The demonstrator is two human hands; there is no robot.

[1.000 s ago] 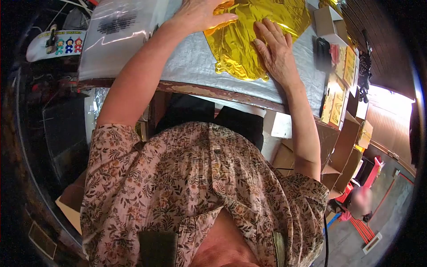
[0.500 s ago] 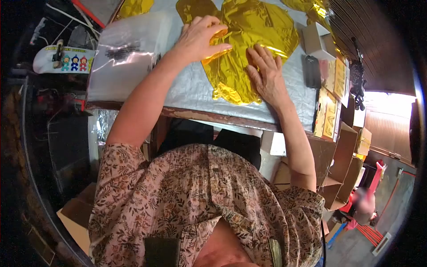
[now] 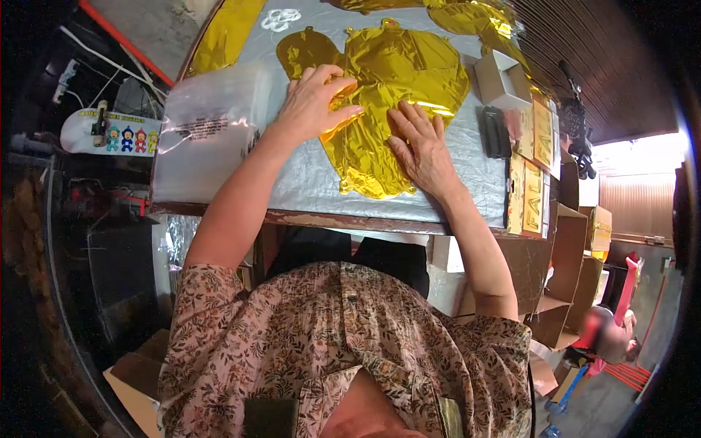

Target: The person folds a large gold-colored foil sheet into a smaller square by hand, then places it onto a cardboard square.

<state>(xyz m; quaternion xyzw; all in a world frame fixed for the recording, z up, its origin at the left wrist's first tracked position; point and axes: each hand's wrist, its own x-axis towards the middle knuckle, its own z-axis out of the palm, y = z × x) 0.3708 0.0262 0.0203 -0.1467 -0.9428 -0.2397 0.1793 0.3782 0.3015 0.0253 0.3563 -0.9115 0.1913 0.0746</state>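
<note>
A gold foil balloon (image 3: 398, 73) lies flat and empty on the silver-covered worktop (image 3: 307, 182), straight ahead of the person. Its long axis runs from the near edge away toward the far side. Both hands are on its near half. The left hand (image 3: 314, 102) sits at the balloon's left margin, where a flap of foil is doubled over. Its fingers (image 3: 325, 73) curl down over the flap and the thumb closes in from below, so it looks to have the fold pinched, though the underside of the grip is hidden. The right hand (image 3: 420, 150) lies nearer the person and toward the balloon's middle. Its palm is down and its fingers (image 3: 420, 117) are spread wide and flat on the foil, pressing rather than holding. The crease runs between the two hands, just beside the left thumb and just left of the right hand. From both sets of fingers the greater part of the balloon lies farther out, beyond the fingertips. A stack of clear bags (image 3: 212, 131) lies left of the left hand, touching or nearly touching the wrist. A small box (image 3: 500, 80) and gold cards (image 3: 533, 182) lie along the right edge.
</note>
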